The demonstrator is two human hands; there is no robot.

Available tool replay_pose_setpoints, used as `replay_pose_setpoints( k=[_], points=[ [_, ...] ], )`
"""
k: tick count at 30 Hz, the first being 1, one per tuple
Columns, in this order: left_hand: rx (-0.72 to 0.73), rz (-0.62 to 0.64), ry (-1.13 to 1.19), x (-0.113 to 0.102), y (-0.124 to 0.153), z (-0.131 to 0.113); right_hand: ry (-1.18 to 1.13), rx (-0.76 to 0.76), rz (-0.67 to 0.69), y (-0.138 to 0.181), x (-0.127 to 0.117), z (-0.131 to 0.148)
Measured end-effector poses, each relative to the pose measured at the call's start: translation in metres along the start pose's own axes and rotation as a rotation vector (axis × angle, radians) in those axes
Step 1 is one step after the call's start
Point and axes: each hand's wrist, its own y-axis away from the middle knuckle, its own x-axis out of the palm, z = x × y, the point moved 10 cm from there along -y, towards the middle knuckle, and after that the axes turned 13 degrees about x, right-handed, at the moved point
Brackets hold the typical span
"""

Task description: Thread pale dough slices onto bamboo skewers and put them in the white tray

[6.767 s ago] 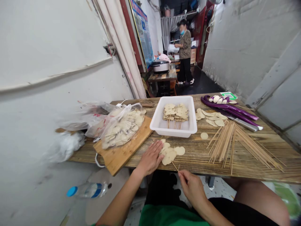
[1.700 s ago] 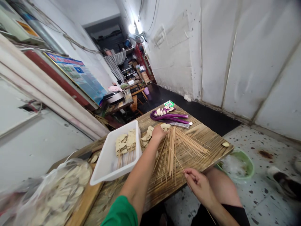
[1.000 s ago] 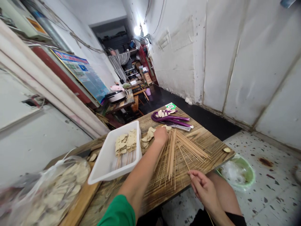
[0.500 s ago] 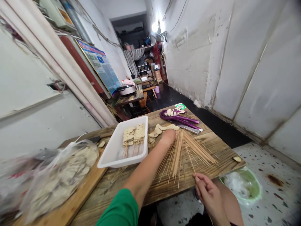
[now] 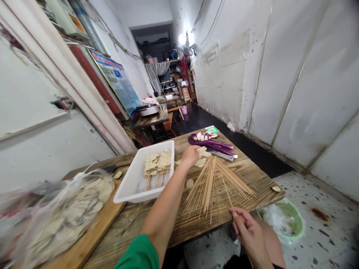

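Observation:
My left hand (image 5: 190, 155) reaches across the wooden table (image 5: 246, 170) and rests curled on a small heap of pale round slices (image 5: 202, 162) just right of the white tray (image 5: 139, 186). Its fingers are bent over the slices. One loose slice (image 5: 190, 183) lies nearer to me. My right hand (image 5: 246, 228) hovers at the table's front edge and pinches one thin bamboo skewer (image 5: 229, 200). A fanned pile of bamboo skewers (image 5: 209, 183) lies between my hands. The tray holds several skewered slices (image 5: 157, 164).
Purple eggplants (image 5: 209, 142) and a knife (image 5: 222, 155) lie at the far end. A bag of slices (image 5: 64, 213) sits on a cutting board (image 5: 94, 235) at the left. A green basin (image 5: 293, 220) stands on the floor at the right. A rice cooker (image 5: 147, 109) stands on a far table.
My left hand has left the front edge for the far slices and just shifted a little left on them. My right hand keeps its skewer. The view swung right; the far person is gone.

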Motion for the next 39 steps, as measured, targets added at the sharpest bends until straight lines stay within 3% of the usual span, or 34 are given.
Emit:
replay_pose_setpoints(
  k=[2, 4, 7, 10, 13, 16, 19, 21, 24, 26, 28, 31, 34, 39],
  points=[
    [0.045, -0.011, 0.126, -0.009, 0.017, -0.016, 0.002, 0.017, -0.017, 0.005, -0.003, 0.001],
    [0.104, 0.011, 0.396, -0.015, 0.043, -0.032, 0.019, 0.041, -0.027, 0.012, -0.005, 0.003],
    [0.101, 0.145, 0.733, -0.017, 0.097, -0.040, 0.056, 0.049, -0.017, 0.023, -0.002, 0.006],
    [-0.013, 0.286, 0.904, -0.019, 0.159, -0.020, 0.100, 0.051, 0.016, 0.031, 0.006, 0.003],
    [-0.160, 0.268, 0.987, -0.038, 0.216, 0.021, 0.156, 0.073, 0.058, 0.035, 0.020, -0.007],
    [-0.233, 0.104, 0.839, -0.077, 0.260, 0.067, 0.187, 0.097, 0.108, 0.037, 0.043, -0.015],
    [-0.244, -0.111, 0.370, -0.119, 0.288, 0.105, 0.206, 0.099, 0.159, 0.044, 0.072, -0.016],
    [-0.232, -0.232, 0.016, -0.130, 0.301, 0.115, 0.227, 0.090, 0.186, 0.049, 0.090, -0.013],
    [-0.184, -0.266, -0.223, -0.099, 0.313, 0.113, 0.273, 0.087, 0.232, 0.059, 0.111, -0.011],
    [-0.096, -0.262, -0.238, -0.069, 0.323, 0.102, 0.309, 0.091, 0.251, 0.065, 0.119, -0.014],
    [-0.019, -0.321, -0.242, -0.054, 0.340, 0.091, 0.343, 0.095, 0.257, 0.070, 0.121, -0.018],
    [0.025, -0.398, -0.233, -0.054, 0.365, 0.091, 0.375, 0.106, 0.309, 0.075, 0.127, -0.030],
    [-0.037, -0.437, -0.251, -0.069, 0.377, 0.115, 0.436, 0.109, 0.385, 0.080, 0.139, -0.044],
    [0.017, -0.302, -0.242, -0.074, 0.357, 0.135, 0.591, 0.098, 0.465, 0.091, 0.164, -0.060]
  ],
)
